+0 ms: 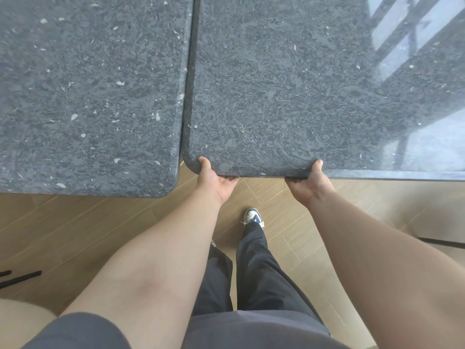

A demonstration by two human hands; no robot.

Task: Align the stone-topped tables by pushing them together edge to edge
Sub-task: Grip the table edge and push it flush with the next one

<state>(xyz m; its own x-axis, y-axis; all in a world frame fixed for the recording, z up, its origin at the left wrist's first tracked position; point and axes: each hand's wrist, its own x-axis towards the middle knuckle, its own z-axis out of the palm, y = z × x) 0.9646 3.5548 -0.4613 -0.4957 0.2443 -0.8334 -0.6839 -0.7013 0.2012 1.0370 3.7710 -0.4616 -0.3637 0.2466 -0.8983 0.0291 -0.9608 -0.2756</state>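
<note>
Two dark grey speckled stone-topped tables fill the upper half of the view. The left table [88,96] and the right table [289,84] lie side by side, their long edges touching or almost touching along a thin dark seam. The right table's near edge sits farther from me than the left table's near edge. My left hand [214,178] grips the right table's near edge at its rounded left corner, thumb on top, fingers underneath. My right hand [308,183] grips the same edge a little to the right, in the same way.
Light wooden plank floor [88,222] lies below the tables. My leg in dark trousers and a white and blue shoe [253,216] stand under the right table's near edge. Black rods [20,277] lie on the floor at the far left. Window reflections show on the right tabletop.
</note>
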